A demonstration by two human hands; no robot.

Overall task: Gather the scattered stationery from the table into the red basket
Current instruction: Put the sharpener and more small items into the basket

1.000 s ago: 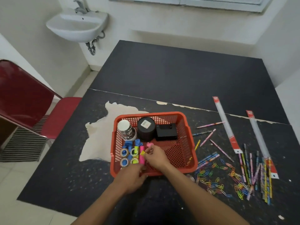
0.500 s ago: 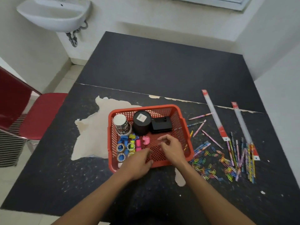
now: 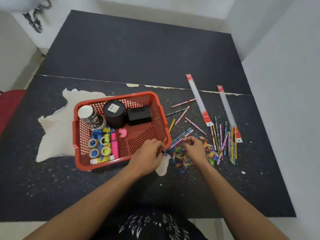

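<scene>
The red basket (image 3: 119, 96) sits left of centre on the black table and holds tape rolls (image 3: 99, 147), a pink highlighter (image 3: 114, 144), a paper cup, a black cylinder and a black box. Just right of it lies a small bundle of pencils (image 3: 183, 135) over a heap of coloured paper clips (image 3: 181, 159). My left hand (image 3: 149, 156) pinches the bundle's near end by the basket's corner. My right hand (image 3: 194, 149) pinches the same bundle further along. More pencils (image 3: 223, 141) and two long rulers (image 3: 199, 99) (image 3: 227, 110) lie to the right.
A few loose pencils (image 3: 181, 115) lie between the basket and the rulers. A pale peeled patch (image 3: 55, 129) marks the table left of the basket. A red chair (image 3: 8, 104) stands at the left edge, and a white wall runs close along the table's right side.
Both hands have left the basket's inside and moved right, onto the pencils and paper clips beside it. The view has swung down and to the right.
</scene>
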